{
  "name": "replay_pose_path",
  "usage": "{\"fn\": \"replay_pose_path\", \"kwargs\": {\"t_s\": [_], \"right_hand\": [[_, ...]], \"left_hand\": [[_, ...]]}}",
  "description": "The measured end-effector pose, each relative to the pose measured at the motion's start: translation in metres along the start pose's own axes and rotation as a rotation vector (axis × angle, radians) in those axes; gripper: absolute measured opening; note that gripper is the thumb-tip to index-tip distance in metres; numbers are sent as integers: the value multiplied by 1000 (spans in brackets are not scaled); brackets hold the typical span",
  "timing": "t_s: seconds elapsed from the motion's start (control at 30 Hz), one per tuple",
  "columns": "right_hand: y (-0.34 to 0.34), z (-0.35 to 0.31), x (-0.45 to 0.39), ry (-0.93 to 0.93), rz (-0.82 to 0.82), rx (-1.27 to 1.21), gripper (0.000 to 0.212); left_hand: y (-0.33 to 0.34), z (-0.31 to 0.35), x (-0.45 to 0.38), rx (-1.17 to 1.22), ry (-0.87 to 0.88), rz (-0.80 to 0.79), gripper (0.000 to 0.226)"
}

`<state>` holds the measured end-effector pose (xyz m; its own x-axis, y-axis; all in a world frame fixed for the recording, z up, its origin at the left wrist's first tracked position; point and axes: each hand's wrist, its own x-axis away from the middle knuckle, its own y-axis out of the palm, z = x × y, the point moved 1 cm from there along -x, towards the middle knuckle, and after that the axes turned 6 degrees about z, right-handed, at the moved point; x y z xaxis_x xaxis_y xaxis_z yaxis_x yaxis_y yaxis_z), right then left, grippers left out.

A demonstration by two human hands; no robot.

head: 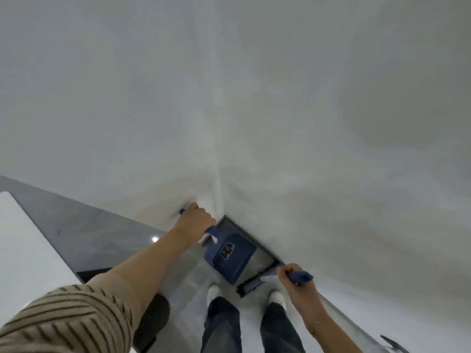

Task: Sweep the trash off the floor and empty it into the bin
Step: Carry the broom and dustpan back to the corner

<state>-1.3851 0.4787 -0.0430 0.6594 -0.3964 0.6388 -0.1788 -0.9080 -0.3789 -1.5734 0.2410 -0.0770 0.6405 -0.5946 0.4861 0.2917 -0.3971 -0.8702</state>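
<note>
My left hand [197, 221] grips the handle of a blue dustpan [230, 257], which hangs tilted in the corner where two white walls meet, a label on the side facing me. The handle of a blue hand brush [300, 276] is held in my right hand [293, 278]; its dark bristle strip [251, 285] lies just below and right of the pan. No trash is visible on the grey floor [193, 273]. A black ribbed container [153, 319], possibly the bin, shows beneath my left forearm, mostly hidden.
White walls [280, 123] fill most of the view and close in ahead and to the right. A grey counter or ledge [76, 225] runs along the left. My two feet in white socks [212, 291] stand on the floor close to the corner.
</note>
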Motion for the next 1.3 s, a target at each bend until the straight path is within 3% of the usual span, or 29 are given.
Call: {"fn": "replay_pose_path", "kwargs": {"t_s": [0.07,0.2,0.4,0.57,0.67,0.77,0.83,0.9,1.0,1.1,1.3], "right_hand": [[11,-3,-8,-13,-12,46,40],[33,-29,-17,-89,-68,98,34],[56,-58,-38,-91,-153,110,35],[73,-74,-56,-104,-198,193,38],[91,-87,-71,-133,-261,243,28],[113,-102,-83,-148,-261,292,21],[125,-114,-88,-130,-260,251,17],[132,-125,-95,-137,-237,258,16],[135,-135,-102,-210,-266,336,15],[134,-133,-109,-206,-333,379,14],[134,-144,-126,-174,-333,475,50]], "left_hand": [[-1,1,-2,19,3,-24,21],[0,2,2,118,63,-62,24],[5,2,3,101,93,46,19],[3,7,1,84,9,126,32],[2,15,15,132,-165,141,60],[7,26,59,358,-431,321,74],[16,34,88,525,-578,418,71],[23,42,103,810,-726,346,60],[20,47,100,1444,-942,280,42],[6,43,78,1892,-1023,249,44],[6,26,32,2012,-1052,180,28]]}}
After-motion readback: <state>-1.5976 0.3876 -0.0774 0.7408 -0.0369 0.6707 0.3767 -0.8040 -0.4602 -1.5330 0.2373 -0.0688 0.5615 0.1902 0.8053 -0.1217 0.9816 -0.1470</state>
